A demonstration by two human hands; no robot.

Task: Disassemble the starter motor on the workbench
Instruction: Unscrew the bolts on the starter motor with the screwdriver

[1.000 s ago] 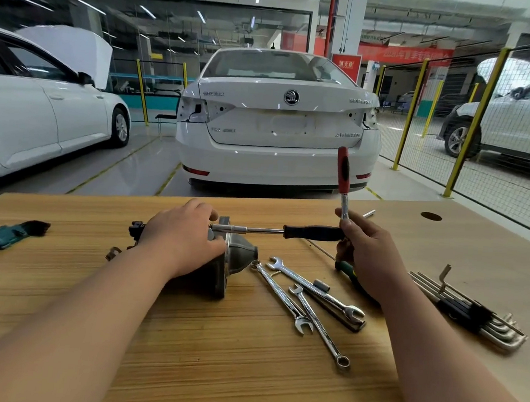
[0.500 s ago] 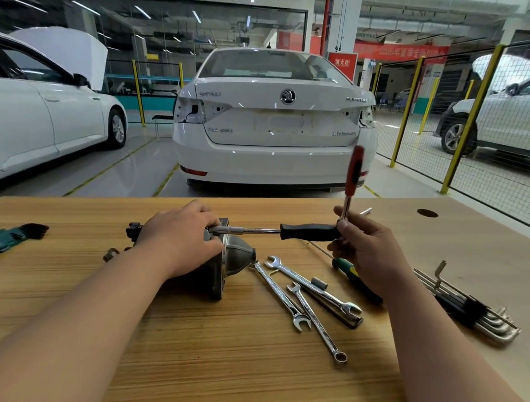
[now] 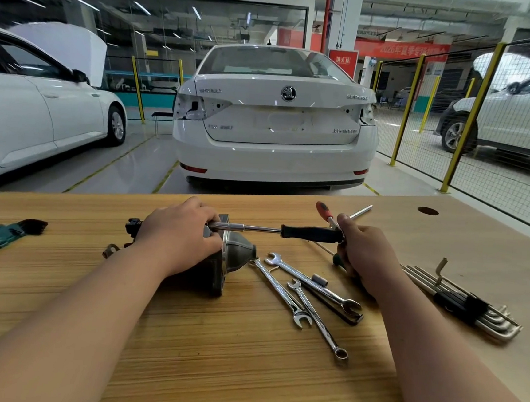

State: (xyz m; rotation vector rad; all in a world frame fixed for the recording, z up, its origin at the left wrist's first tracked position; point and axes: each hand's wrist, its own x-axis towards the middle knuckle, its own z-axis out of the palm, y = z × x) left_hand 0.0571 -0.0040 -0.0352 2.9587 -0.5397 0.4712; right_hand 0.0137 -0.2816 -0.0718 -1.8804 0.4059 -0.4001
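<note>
starter motor [image 3: 236, 256] lay on its side near the middle of the tabletop [image 3: 210, 366], a pale board with fine, straight wood grain. its dull grey cast nose, cone-shaped, pointed toward the person's right from a flat flange; a black plastic connector [image 3: 133, 226] stuck out at the far left end. the left hand [image 3: 177, 235] lay over the motor's body with its fingers curled down round the housing, grasping it. the right hand [image 3: 365, 251] had its fingers clenched round the end of a black-handled driver [image 3: 312, 233], whose matte grip and smooth chrome shaft ran level to the top of the motor, beside the left fingers. a red-handled screwdriver [image 3: 323, 208] slanted up out of the same fist; how firmly it was held could not be told. three polished combination wrenches [image 3: 314, 280] lay fanned and overlapping just right of the motor's nose, a small steel socket [image 3: 320, 279] resting on one. a bundle of bent hex keys [image 3: 466, 303] in a black holder lay at the far right, another set in a teal holder [image 3: 1, 235] at the far left. a glossy white sedan [image 3: 274, 121] stood beyond the tabletop.
</note>
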